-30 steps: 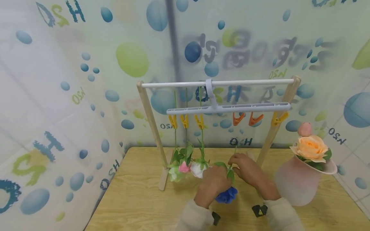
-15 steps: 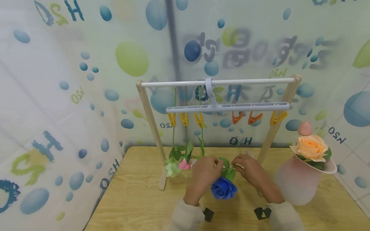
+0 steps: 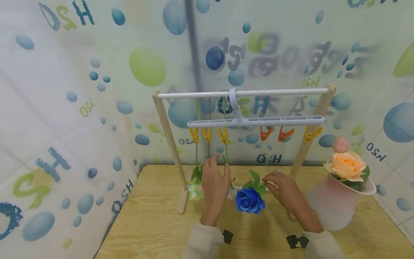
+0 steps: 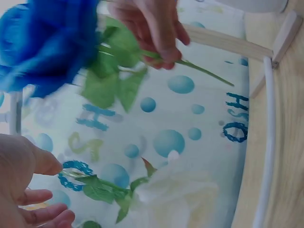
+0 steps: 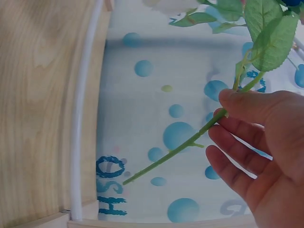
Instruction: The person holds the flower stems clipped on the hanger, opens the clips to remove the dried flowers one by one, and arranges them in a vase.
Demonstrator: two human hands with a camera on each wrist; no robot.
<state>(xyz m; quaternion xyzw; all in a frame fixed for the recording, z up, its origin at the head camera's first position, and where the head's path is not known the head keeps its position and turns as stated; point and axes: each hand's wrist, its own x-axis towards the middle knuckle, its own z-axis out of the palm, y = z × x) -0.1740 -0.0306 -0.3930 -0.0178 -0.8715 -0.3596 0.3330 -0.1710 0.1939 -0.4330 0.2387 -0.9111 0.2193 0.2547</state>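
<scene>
Right hand: the right hand (image 3: pixel 284 192) pinches the green stem of the blue rose (image 3: pixel 250 200) between thumb and fingers (image 5: pixel 247 107); the other fingers lie loosely curled beneath (the wrist view shows the stem slanting out past the thumb).
Blue rose: held above the wooden table (image 3: pixel 155 223), in front of the rack and between the two hands; its bloom faces the person, its leaves just above the bloom.
Left hand: the left hand (image 3: pixel 215 187) is raised beside the hanging stems; its thumb and fingers (image 4: pixel 45 164) pinch the thin stem of the white flower (image 4: pixel 178 192), which hangs head down.
Rack: a wooden frame (image 3: pixel 165 133) with a white rail carries a white hanger bar (image 3: pixel 255 121); yellow clips (image 3: pixel 207 135) at its left grip three green stems; orange clips (image 3: pixel 273 133) and one more yellow clip hang to the right.
Vase: a frosted pink vase (image 3: pixel 334 205) stands at the table's right, well apart from the left hand, holding an orange rose (image 3: pixel 347 165) and a pink bud.
Backdrop: a sheet printed with blue and green bubbles.
</scene>
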